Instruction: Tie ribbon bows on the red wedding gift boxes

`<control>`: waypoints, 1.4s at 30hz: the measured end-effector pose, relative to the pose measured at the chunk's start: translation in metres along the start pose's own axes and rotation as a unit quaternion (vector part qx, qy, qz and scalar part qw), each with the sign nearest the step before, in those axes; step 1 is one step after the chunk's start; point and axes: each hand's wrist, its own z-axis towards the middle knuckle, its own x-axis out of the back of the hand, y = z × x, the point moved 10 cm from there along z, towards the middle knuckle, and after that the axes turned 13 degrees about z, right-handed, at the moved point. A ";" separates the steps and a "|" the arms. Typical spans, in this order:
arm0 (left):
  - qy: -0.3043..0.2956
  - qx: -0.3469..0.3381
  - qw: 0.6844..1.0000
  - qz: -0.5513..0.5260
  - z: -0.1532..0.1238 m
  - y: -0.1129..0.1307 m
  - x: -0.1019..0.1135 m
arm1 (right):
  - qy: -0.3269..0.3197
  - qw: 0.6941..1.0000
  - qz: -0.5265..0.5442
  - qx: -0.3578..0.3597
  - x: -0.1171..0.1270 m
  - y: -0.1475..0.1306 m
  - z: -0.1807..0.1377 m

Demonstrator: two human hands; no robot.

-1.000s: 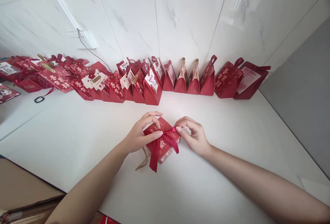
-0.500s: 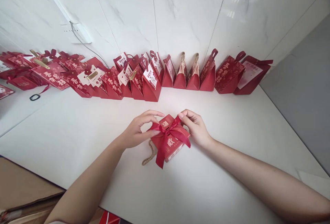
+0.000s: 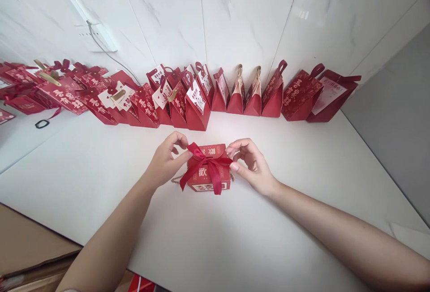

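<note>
A small red gift box (image 3: pixel 208 176) with gold characters stands on the white table (image 3: pixel 255 238), tied with a red ribbon bow (image 3: pixel 203 163). My left hand (image 3: pixel 165 161) pinches the bow's left loop with thumb and fingers. My right hand (image 3: pixel 249 163) pinches the ribbon's right loop at the box's right top edge. A twine handle peeks out at the box's lower left, mostly hidden behind it.
A long row of red gift bags and boxes (image 3: pixel 198 99) lines the back wall from far left to right. A white wall socket with a cable (image 3: pixel 97 36) is on the tiled wall. A cardboard piece (image 3: pixel 30 242) lies at the lower left.
The box has turned so its front face points toward me and has shifted slightly left and away. Both hands moved with it, still gripping the ribbon loops.
</note>
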 end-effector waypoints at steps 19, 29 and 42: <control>-0.353 0.044 0.934 -0.035 -0.033 -0.005 -0.046 | -0.147 0.936 -0.287 0.140 -0.031 -0.042 0.003; -0.326 -0.013 0.940 -0.094 -0.029 0.014 -0.043 | -0.083 0.993 -0.050 -0.069 -0.012 -0.021 0.010; -0.392 0.037 0.901 -0.182 -0.037 0.009 -0.062 | -0.040 0.966 0.136 -0.215 -0.004 0.027 0.006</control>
